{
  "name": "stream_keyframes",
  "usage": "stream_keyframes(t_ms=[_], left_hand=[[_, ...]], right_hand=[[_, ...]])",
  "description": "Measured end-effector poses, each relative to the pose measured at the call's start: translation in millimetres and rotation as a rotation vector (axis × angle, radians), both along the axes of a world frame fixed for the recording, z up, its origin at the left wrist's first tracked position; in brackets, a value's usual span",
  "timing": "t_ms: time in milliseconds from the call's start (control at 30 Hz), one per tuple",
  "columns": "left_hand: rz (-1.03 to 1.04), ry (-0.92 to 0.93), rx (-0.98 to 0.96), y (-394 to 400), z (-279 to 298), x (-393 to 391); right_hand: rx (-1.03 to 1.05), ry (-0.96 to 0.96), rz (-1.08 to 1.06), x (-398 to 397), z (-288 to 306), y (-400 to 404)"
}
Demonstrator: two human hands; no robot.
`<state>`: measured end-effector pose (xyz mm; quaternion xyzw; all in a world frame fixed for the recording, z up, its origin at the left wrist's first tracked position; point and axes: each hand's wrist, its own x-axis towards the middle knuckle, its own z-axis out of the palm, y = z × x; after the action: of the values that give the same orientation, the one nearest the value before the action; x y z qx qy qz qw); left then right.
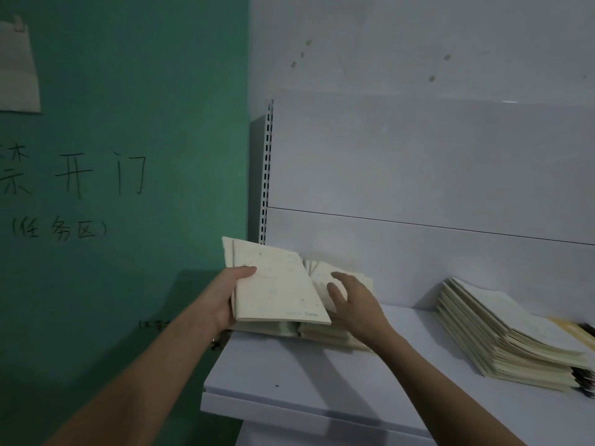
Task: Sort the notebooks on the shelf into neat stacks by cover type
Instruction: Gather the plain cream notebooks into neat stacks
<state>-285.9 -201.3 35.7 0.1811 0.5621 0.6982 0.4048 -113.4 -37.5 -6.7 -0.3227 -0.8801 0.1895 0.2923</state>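
Head view: my left hand (225,300) grips the top cream notebook (277,284) by its spine edge above the shelf's (289,375) left stack (322,333), right hand (351,304) spread, holding nothing; light, floppy, best pinched near the spine.

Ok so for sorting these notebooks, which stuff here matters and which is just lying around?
Part of the job:
- cream notebooks gripped by left hand
- left pile under right hand
- right stack
- shelf

Just there:
- paper note on green wall
- handwritten characters
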Motion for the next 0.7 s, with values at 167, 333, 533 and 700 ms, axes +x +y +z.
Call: stream_keyframes(t_ms=[167, 333, 533, 700], left_hand=[[0.032, -0.023, 0.037, -5, -1, -1], [0.022, -0.018, 0.033, -9, -4, -2], [-0.008, -0.026, 0.075, -5, -1, 0], [-0.052, -0.001, 0.017, 4, -3, 17]], right_hand=[[0.232, -0.450, 0.044, -5, -22, 10], [0.192, -0.297, 0.028, 6, -16, 10], [-0.131, 0.330, 0.019, 14, 2, 0], [-0.106, 0.489, 0.125, 17, 22, -33]])
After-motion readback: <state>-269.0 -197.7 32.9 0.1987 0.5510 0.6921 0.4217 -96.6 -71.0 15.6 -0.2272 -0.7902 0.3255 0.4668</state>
